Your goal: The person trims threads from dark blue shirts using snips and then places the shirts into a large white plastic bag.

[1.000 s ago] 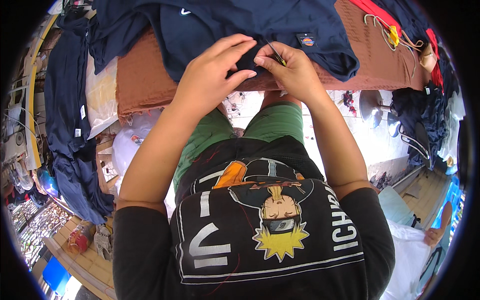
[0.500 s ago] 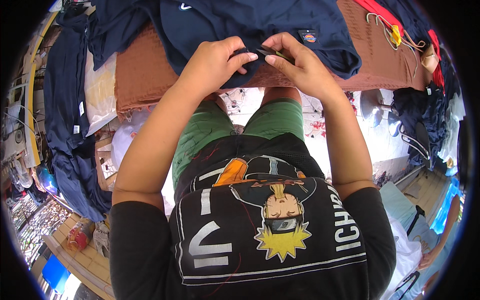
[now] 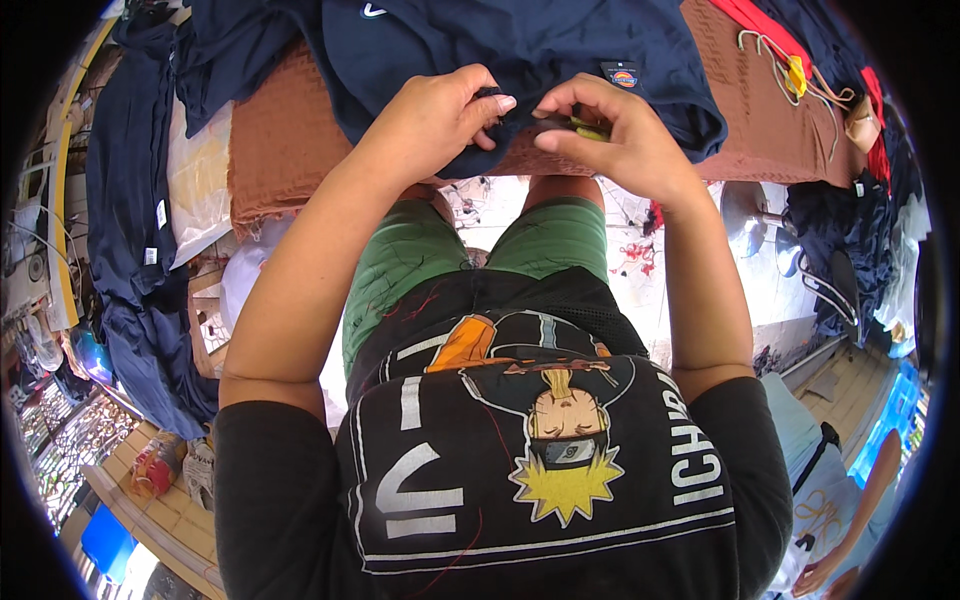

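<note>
A navy garment [image 3: 450, 45] lies spread over the brown-covered table, with a small label near its right side. My left hand [image 3: 462, 110] pinches a bunched bit of its near edge between thumb and fingers. Just to the right, my right hand [image 3: 600, 130] curls around a pair of thread snips [image 3: 588, 130] with a yellow-green part showing. Their dark blades point left toward the garment, but my fingers partly cover them. A gap separates the two hands.
Brown cloth [image 3: 275, 150] covers the table in front of my legs. More navy clothing [image 3: 130, 230] hangs at the left. Cords with a yellow piece [image 3: 796, 76] lie at the right beside red fabric [image 3: 765, 25]. Thread scraps litter the floor. Another person's arm [image 3: 865, 510] shows at lower right.
My right hand has shifted slightly right, away from the left hand, its thumb and fingers spreading a little. The left hand keeps its pinch on the garment.
</note>
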A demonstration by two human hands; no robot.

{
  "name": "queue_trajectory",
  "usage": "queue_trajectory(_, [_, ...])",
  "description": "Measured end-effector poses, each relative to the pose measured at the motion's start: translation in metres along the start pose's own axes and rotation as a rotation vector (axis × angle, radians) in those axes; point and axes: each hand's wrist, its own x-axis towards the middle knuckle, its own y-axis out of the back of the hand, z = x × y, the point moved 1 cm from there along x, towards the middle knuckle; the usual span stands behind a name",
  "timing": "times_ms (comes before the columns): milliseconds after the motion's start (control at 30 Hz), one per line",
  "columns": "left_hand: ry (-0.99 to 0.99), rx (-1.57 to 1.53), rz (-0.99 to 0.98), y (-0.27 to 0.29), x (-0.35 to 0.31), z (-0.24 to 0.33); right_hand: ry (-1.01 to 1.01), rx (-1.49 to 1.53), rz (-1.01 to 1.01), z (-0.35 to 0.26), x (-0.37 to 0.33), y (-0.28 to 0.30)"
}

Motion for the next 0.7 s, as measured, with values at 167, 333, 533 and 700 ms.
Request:
queue_trajectory(167, [0.010,-0.001,-0.016,-0.001,0.002,-0.001,0.080,-0.073,0.200,0.010,0.008,-0.027])
queue_trajectory(333, [-0.030,-0.128,-0.048,-0.003,-0.006,-0.003,-0.080,0.017,0.250,0.014,0.010,-0.028])
queue_trajectory(533, [-0.218,0.100,0.009,-0.013,-0.010,0.002,-0.011,0.012,0.281,0.018,0.012,-0.023])
queue_trajectory(700, [-0.237,0.232,0.025,-0.014,-0.010,-0.001,0.020,0.140,0.262,0.019,0.010,-0.020])
